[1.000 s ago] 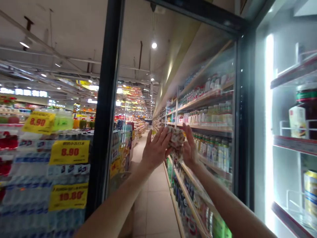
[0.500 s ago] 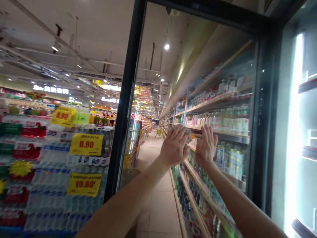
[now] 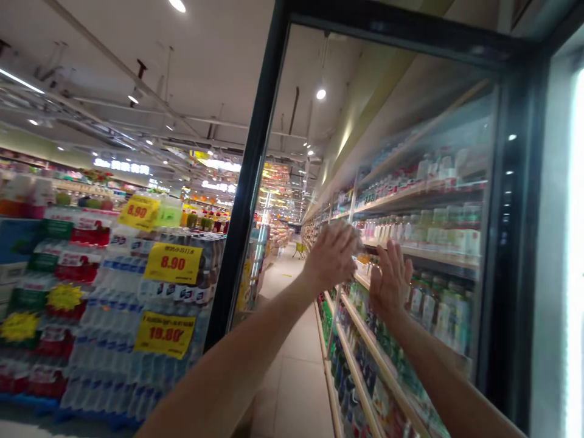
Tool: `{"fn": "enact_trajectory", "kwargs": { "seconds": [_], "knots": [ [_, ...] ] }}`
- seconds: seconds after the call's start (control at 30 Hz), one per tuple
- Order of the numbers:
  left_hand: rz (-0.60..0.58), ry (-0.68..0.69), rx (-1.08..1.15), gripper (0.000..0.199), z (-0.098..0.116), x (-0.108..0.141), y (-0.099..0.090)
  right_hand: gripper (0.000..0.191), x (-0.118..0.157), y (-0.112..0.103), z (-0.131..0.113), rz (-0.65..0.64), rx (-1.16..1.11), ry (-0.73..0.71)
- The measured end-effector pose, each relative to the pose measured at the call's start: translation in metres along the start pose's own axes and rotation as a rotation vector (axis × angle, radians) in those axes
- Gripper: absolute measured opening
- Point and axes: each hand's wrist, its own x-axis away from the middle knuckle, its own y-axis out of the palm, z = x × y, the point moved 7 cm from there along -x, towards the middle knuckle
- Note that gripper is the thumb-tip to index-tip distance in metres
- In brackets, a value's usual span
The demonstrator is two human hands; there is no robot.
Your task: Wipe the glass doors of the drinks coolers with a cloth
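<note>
My left hand [image 3: 329,258] is raised against the glass door [image 3: 314,164], its fingers pressed over a pale crumpled cloth [image 3: 356,234]. Only the cloth's edge shows past the fingertips, and motion smears it. To its right, my right hand [image 3: 391,280] is held up with the fingers stretched out and the palm toward the glass. It holds nothing, and whether the palm touches the glass I cannot tell. A black frame [image 3: 244,207] runs around the pane, which stands swung out from a lit cabinet [image 3: 566,243].
Shelves of bottled drinks [image 3: 424,237] show through the glass on the right. A stack of packed water bottles [image 3: 107,322] with yellow price signs [image 3: 173,263] stands on the left. The tiled aisle floor [image 3: 292,389] runs back toward a small yellow-green cart [image 3: 300,249].
The view has shifted left, so the door and shelves sit farther right. My left hand has moved slightly right and up with the cloth, and the right hand remains raised beside it.
</note>
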Motion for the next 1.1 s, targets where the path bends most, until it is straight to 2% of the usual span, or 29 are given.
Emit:
{"fn": "enact_trajectory", "kwargs": {
  "seconds": [0.03, 0.07, 0.1, 0.13, 0.27, 0.3, 0.33, 0.37, 0.43, 0.57, 0.6, 0.63, 0.67, 0.7, 0.8, 0.83, 0.87, 0.9, 0.97, 1.1],
  "knots": [
    [-0.022, 0.104, 0.007, 0.042, 0.016, 0.001, 0.007, 0.047, 0.001, 0.000, 0.001, -0.003, 0.000, -0.015],
    [-0.031, 0.157, 0.003, 0.042, 0.021, 0.000, 0.011, 0.047, 0.003, 0.001, 0.001, -0.006, 0.002, -0.029],
    [-0.028, 0.146, -0.010, 0.042, 0.015, -0.001, 0.011, 0.048, 0.004, 0.001, 0.002, -0.005, 0.005, -0.040],
    [-0.016, 0.075, -0.031, 0.042, -0.002, -0.005, 0.007, 0.048, 0.006, 0.002, 0.002, -0.003, 0.009, -0.049],
    [0.098, -0.394, -0.096, 0.042, -0.101, -0.012, -0.027, 0.051, 0.007, 0.004, 0.001, 0.013, 0.045, -0.046],
    [0.117, -0.459, -0.098, 0.042, -0.114, -0.011, -0.032, 0.051, 0.007, 0.004, 0.001, 0.008, 0.054, -0.037],
    [0.125, -0.484, -0.095, 0.043, -0.118, -0.009, -0.034, 0.051, 0.007, 0.005, 0.000, 0.002, 0.062, -0.031],
    [0.123, -0.471, -0.086, 0.043, -0.113, -0.006, -0.033, 0.051, 0.006, 0.006, 0.000, -0.004, 0.069, -0.031],
    [0.076, -0.348, -0.058, 0.043, -0.081, 0.002, -0.021, 0.050, 0.006, 0.007, 0.000, -0.015, 0.074, -0.042],
    [-0.061, 0.117, 0.012, 0.041, 0.009, 0.031, 0.008, 0.049, 0.007, 0.007, 0.002, -0.003, 0.074, -0.074],
    [-0.086, 0.215, 0.024, 0.042, 0.019, 0.038, 0.010, 0.049, 0.007, 0.006, 0.002, 0.000, 0.074, -0.077],
    [-0.098, 0.260, 0.027, 0.041, 0.019, 0.042, 0.009, 0.049, 0.007, 0.006, 0.002, 0.001, 0.073, -0.083],
    [-0.095, 0.240, 0.020, 0.041, 0.009, 0.043, 0.006, 0.050, 0.007, 0.006, 0.002, 0.001, 0.070, -0.087],
    [-0.073, 0.147, 0.001, 0.041, -0.011, 0.040, -0.001, 0.050, 0.007, 0.006, 0.002, 0.001, 0.064, -0.087],
    [0.055, -0.317, -0.077, 0.041, -0.088, 0.031, -0.027, 0.051, 0.008, 0.005, 0.002, -0.002, 0.057, -0.075],
    [0.094, -0.426, -0.094, 0.041, -0.105, 0.030, -0.034, 0.050, 0.008, 0.006, 0.002, -0.006, 0.061, -0.068],
    [0.116, -0.483, -0.101, 0.041, -0.112, 0.030, -0.036, 0.050, 0.008, 0.006, 0.003, -0.008, 0.067, -0.059],
    [0.118, -0.491, -0.101, 0.041, -0.110, 0.031, -0.035, 0.050, 0.008, 0.006, 0.003, -0.011, 0.073, -0.056],
    [0.075, -0.373, -0.083, 0.041, -0.081, 0.036, -0.025, 0.049, 0.008, 0.006, 0.003, -0.007, 0.077, -0.062],
    [-0.086, 0.219, -0.016, 0.040, 0.019, 0.069, 0.004, 0.047, 0.008, 0.006, 0.003, 0.004, 0.065, -0.074]
  ]
}}
